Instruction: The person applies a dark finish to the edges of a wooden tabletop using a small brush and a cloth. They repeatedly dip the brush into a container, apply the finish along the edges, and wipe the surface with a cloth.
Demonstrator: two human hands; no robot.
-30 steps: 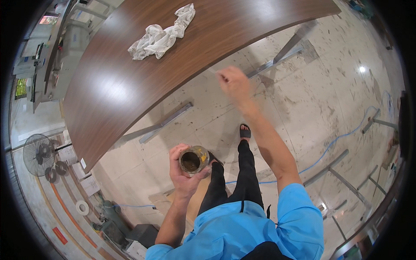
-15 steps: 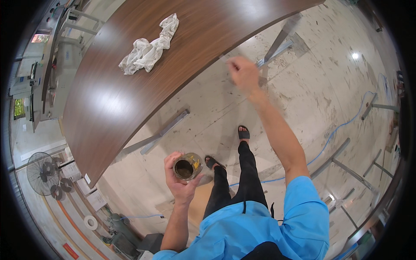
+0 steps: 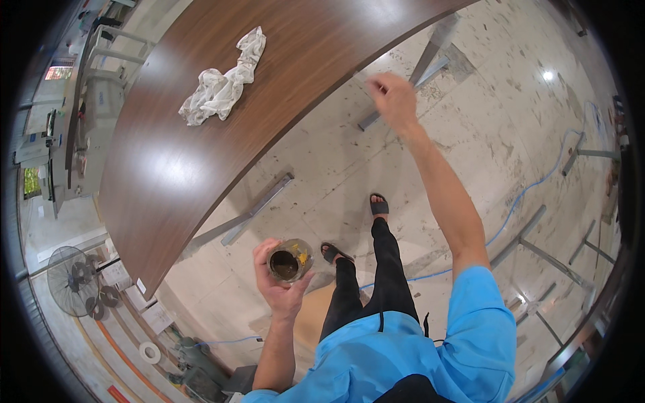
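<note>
My left hand [image 3: 281,295] grips a round, see-through jar [image 3: 301,250] from its near-left side, fingers and thumb wrapped about it. The jar has dark brown contents and yellow marks on its wall. Over the floor, just off the curved edge of a brown wood-grain table [image 3: 269,134], my right hand [image 3: 396,104] is held out with the arm stretched forward. Its fingers are curled in and slightly blurred; anything between them is too small to make out. A crumpled white cloth [image 3: 225,84] with faint spots lies on the tabletop, apart from both hands.
Metal legs [image 3: 259,208] stick out from under the table. A blue hose [image 3: 517,201] runs across the scuffed floor at right, near metal frames [image 3: 537,248]. A fan [image 3: 70,279] stands at the left, with a white ring-shaped roll [image 3: 150,352] nearer me.
My right hand has moved a little right and farther away from the table edge. The left hand still holds the jar in about the same place. The view has shifted slightly.
</note>
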